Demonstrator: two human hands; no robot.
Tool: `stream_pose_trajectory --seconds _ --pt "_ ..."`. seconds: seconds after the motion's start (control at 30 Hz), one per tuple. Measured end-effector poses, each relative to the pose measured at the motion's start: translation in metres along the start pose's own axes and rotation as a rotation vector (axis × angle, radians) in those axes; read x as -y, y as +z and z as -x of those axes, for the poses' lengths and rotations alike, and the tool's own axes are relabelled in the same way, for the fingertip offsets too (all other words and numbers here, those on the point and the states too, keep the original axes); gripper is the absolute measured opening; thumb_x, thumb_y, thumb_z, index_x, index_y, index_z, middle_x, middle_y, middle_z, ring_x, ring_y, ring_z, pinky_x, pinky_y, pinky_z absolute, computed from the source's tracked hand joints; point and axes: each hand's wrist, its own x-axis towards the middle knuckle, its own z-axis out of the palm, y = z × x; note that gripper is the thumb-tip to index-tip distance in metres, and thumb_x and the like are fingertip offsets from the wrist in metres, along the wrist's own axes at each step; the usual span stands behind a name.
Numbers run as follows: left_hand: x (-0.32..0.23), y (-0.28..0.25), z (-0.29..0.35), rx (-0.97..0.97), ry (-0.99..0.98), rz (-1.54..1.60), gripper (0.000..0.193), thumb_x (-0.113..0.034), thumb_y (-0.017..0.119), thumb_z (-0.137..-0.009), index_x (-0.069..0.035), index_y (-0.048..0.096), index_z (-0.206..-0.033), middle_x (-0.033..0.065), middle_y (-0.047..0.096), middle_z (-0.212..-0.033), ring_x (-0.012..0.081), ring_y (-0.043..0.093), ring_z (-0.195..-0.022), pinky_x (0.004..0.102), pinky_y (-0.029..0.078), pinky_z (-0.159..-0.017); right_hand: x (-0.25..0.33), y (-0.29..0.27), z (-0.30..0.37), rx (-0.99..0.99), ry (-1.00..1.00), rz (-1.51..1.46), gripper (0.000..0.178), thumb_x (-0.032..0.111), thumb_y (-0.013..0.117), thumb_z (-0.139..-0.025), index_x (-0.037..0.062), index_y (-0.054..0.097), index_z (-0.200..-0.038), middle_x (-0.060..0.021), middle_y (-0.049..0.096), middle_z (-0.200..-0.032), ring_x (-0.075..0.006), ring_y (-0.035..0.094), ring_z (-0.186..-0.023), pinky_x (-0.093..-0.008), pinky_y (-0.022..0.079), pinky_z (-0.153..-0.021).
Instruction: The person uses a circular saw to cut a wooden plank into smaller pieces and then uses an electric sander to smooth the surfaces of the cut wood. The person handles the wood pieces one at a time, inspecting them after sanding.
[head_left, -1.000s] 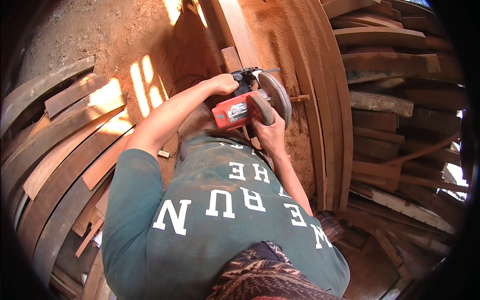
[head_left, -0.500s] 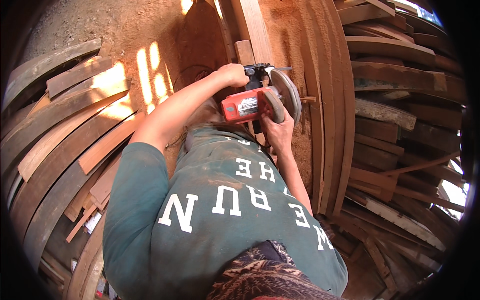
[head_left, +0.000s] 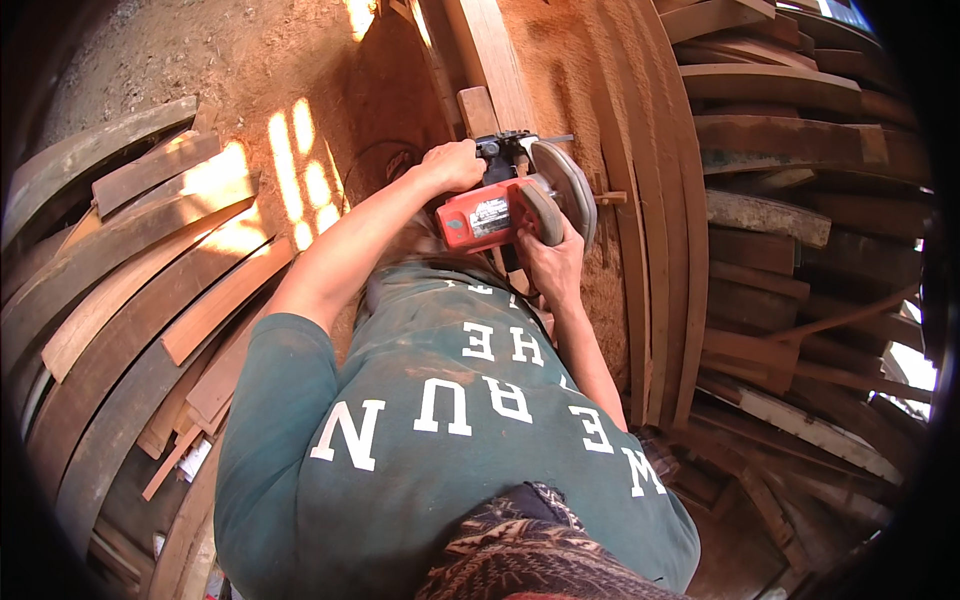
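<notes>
A red and black circular saw [head_left: 482,216] with a round metal guard sits on a long pale board [head_left: 497,70] in front of my body. My right hand [head_left: 553,262] is wrapped round the saw's rear handle. At the front of the saw, my left hand [head_left: 455,165] is closed on its front part, with the fingertips partly hidden. Just beyond the saw lies a short wood block [head_left: 478,112] beside the board. The blade is hidden by the guard and the saw body.
Stacked planks [head_left: 780,140] fill the right side, and more boards [head_left: 130,330] are piled at the left. Sawdust [head_left: 570,90] covers the surface beside long planks [head_left: 660,230] right of the saw. A small wood stick [head_left: 612,198] lies close to the guard.
The saw and both hands appear slightly farther left in the picture, while the surroundings have also shifted a little with the view. Both hands keep their hold.
</notes>
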Motion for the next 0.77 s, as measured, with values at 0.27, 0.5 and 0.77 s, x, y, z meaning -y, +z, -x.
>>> stream_pose_trajectory --seconds 0.27,0.5,0.77 --pt "0.006 0.003 -0.011 0.023 0.042 0.014 0.046 -0.032 0.058 -0.098 0.009 0.064 -0.118 0.0327 0.07 -0.118 0.0472 0.067 -0.116 0.0547 0.051 -0.101 -0.007 0.001 -0.002 -0.003 -0.023 -0.026 0.019 0.002 0.075 -0.088 -0.0004 0.071 -0.107 -0.0011 0.072 -0.094 -0.0091 0.063 -0.087 -0.029 0.053 -0.081" --pt "0.001 0.001 -0.007 0.021 0.056 -0.003 0.042 -0.03 0.061 -0.095 0.01 0.07 -0.105 0.0326 0.071 -0.114 0.0458 0.07 -0.11 0.0546 0.054 -0.095 -0.004 -0.001 0.0 -0.006 -0.012 -0.025 0.019 0.002 0.075 -0.089 -0.0004 0.07 -0.107 -0.0004 0.071 -0.095 -0.0086 0.063 -0.087 -0.0278 0.053 -0.081" --pt "-0.024 -0.013 0.008 -0.239 0.147 -0.268 0.059 -0.048 0.082 -0.085 0.002 0.073 -0.115 0.0257 0.071 -0.119 0.0407 0.069 -0.115 0.0542 0.055 -0.099 0.002 0.001 -0.001 -0.002 -0.067 -0.009 0.021 0.004 0.074 -0.091 0.0002 0.071 -0.111 -0.0011 0.072 -0.096 -0.0087 0.063 -0.089 -0.0281 0.053 -0.083"
